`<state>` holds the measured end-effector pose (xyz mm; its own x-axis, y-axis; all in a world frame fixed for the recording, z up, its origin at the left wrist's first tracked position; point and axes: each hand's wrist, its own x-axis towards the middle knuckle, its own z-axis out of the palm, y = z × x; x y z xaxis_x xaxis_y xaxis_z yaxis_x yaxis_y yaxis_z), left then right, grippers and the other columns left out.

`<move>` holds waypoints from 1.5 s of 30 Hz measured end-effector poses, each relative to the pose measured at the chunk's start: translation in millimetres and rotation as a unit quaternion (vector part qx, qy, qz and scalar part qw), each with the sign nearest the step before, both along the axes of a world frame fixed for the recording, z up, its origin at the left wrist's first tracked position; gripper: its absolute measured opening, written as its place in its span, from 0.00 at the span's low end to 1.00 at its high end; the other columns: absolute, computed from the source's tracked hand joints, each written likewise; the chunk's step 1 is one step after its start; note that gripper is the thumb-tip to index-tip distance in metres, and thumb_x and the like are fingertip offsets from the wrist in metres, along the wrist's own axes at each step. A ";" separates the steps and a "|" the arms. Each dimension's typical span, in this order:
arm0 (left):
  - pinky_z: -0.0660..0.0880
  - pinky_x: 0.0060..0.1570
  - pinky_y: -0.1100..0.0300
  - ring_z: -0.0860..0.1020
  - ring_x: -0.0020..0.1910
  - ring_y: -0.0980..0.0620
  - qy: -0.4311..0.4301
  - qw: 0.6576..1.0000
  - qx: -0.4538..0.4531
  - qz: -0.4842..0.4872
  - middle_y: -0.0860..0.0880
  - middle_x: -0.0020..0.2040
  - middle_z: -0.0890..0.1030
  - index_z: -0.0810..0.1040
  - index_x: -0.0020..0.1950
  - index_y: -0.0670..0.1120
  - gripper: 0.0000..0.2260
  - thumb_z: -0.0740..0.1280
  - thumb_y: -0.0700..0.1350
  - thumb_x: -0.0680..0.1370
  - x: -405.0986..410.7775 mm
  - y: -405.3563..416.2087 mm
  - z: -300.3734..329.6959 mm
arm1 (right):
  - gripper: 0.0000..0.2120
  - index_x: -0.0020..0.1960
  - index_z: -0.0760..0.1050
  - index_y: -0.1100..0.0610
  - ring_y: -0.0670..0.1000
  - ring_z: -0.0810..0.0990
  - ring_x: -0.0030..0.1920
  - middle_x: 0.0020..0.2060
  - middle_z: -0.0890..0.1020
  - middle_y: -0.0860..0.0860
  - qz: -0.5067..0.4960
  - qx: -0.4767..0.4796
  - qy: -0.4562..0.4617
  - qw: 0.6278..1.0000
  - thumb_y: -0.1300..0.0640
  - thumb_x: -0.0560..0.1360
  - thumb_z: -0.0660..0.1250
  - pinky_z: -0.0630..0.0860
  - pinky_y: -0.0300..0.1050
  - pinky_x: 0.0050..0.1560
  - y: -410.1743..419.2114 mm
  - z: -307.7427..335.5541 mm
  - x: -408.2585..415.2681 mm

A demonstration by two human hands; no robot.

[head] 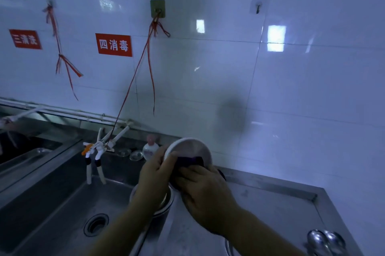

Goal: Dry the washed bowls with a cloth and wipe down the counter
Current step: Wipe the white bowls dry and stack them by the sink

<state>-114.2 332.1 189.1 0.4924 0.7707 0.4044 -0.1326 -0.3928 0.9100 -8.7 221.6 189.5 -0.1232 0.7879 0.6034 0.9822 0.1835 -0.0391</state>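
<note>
The bowl [188,150] is held tilted above the sink's [62,203] right edge, left hand [155,172] fingers clamped on its rim, right hand [205,195] fingers pressing the dark cloth [190,161] inside. Drying is in hand; next, probably set it on the table [270,203] and take another. More bowls [164,201] beneath are mostly hidden; count unclear.

The white bowl [188,149] is being held up above the sink [62,203], tilting on its side with its opening facing the camera. The dark purple cloth [190,161] is lying bunched inside its lower rim (part of it is hanging out on the counter side). More bowls [164,201] are sitting stacked in the sink's right corner, just below it. The steel counter [270,203] is lying right of the sink.
</note>
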 end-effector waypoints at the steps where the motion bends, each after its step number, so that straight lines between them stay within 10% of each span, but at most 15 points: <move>1: 0.75 0.39 0.69 0.79 0.44 0.61 0.011 1.000 0.013 -0.003 0.59 0.44 0.82 0.78 0.52 0.58 0.07 0.64 0.52 0.76 0.1 0.7 2.7 | 0.17 0.65 0.73 0.48 0.47 0.75 0.56 0.59 0.79 0.45 0.000 -0.011 -0.019 1.000 0.50 0.77 0.59 0.70 0.44 0.59 -4.4 -6.5 3.7; 7: 0.71 0.41 0.76 0.76 0.47 0.69 0.089 0.993 0.071 -0.039 0.62 0.46 0.80 0.75 0.53 0.63 0.10 0.65 0.47 0.77 1.2 -1.2 9.4 | 0.18 0.64 0.74 0.54 0.53 0.75 0.63 0.61 0.79 0.52 -0.001 0.027 -0.236 0.971 0.54 0.75 0.65 0.62 0.52 0.72 -18.9 -22.6 51.1; 11: 0.74 0.46 0.63 0.78 0.47 0.64 0.125 0.986 0.083 -0.070 0.56 0.47 0.82 0.79 0.53 0.57 0.08 0.66 0.47 0.76 9.9 5.5 20.6 | 0.21 0.72 0.61 0.60 0.56 0.63 0.73 0.70 0.68 0.55 -0.030 0.096 -0.289 0.952 0.62 0.80 0.56 0.59 0.56 0.73 -13.2 -7.7 71.6; 27: 0.73 0.37 0.62 0.76 0.40 0.64 0.032 0.999 0.002 -0.022 0.63 0.41 0.79 0.76 0.44 0.69 0.10 0.60 0.53 0.72 40.1 -11.0 1.4 | 0.11 0.53 0.82 0.55 0.47 0.82 0.49 0.48 0.85 0.50 -0.165 0.214 0.095 0.958 0.54 0.75 0.64 0.77 0.42 0.54 -4.5 -42.2 -20.8; 37: 0.78 0.46 0.52 0.81 0.46 0.48 0.201 0.950 0.039 -0.237 0.47 0.45 0.84 0.82 0.50 0.54 0.12 0.63 0.51 0.70 18.3 13.8 30.8 | 0.03 0.50 0.80 0.55 0.52 0.81 0.46 0.44 0.83 0.52 0.017 0.175 -0.200 0.964 0.60 0.76 0.69 0.73 0.47 0.61 -20.5 -55.2 50.2; 45: 0.78 0.42 0.63 0.79 0.47 0.57 0.027 0.989 -0.062 -0.131 0.50 0.52 0.79 0.72 0.58 0.54 0.17 0.71 0.42 0.72 16.9 -20.3 -1.6 | 0.10 0.57 0.79 0.56 0.49 0.82 0.50 0.48 0.84 0.52 -0.086 0.222 -0.094 0.967 0.55 0.77 0.69 0.68 0.58 0.67 -8.6 -46.0 31.2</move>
